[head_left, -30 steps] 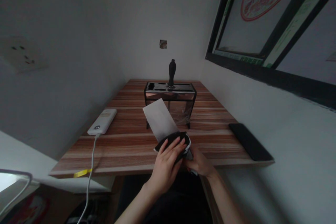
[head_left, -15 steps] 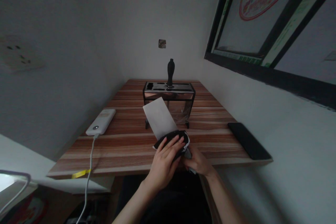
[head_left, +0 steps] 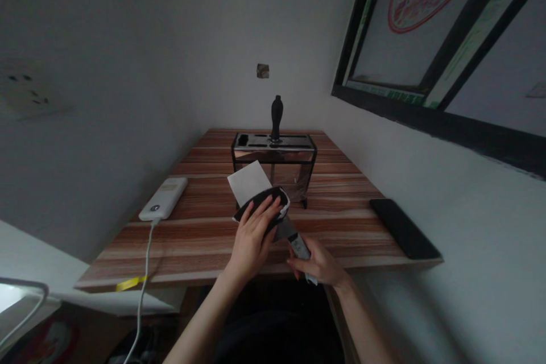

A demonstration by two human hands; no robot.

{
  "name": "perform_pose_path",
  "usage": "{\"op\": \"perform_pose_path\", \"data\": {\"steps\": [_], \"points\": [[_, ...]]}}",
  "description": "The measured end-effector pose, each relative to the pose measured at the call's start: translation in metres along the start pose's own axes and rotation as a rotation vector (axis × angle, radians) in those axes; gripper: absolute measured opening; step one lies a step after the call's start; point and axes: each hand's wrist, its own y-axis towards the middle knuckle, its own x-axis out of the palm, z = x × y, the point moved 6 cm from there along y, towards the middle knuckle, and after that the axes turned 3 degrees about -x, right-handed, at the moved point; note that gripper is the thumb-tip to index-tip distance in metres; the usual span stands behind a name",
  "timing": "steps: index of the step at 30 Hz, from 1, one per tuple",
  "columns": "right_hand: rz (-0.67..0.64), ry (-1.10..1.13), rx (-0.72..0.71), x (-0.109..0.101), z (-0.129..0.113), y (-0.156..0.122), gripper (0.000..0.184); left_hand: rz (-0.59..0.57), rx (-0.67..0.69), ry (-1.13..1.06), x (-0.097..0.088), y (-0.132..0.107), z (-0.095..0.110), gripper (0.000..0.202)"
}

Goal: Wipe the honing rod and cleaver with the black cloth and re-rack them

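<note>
My right hand is closed round the handle of a cleaver, whose broad pale blade points up and away over the wooden table. My left hand presses a black cloth against the middle of the blade, fingers folded over it. Behind them stands a metal knife rack with one black-handled knife upright in a slot.
A white power bank with a cable running off the front edge lies at the left. A black phone lies at the right edge by the wall. Walls close in on three sides; a framed picture hangs at the right.
My left hand has slid the black cloth up the blade, away from the handle. More of the handle and lower blade now shows; less of the blade shows above the cloth.
</note>
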Motion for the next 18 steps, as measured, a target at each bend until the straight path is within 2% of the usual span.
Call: {"op": "perform_pose_path", "data": {"steps": [11,18], "points": [[-0.029,0.048,-0.01,0.002,0.003,-0.001,0.031,0.173,-0.09,0.005,-0.035,0.04,-0.033,0.043],[-0.032,0.046,-0.007,0.002,0.002,-0.002,0.028,0.208,-0.095,0.014,-0.043,0.055,-0.043,0.042]]}}
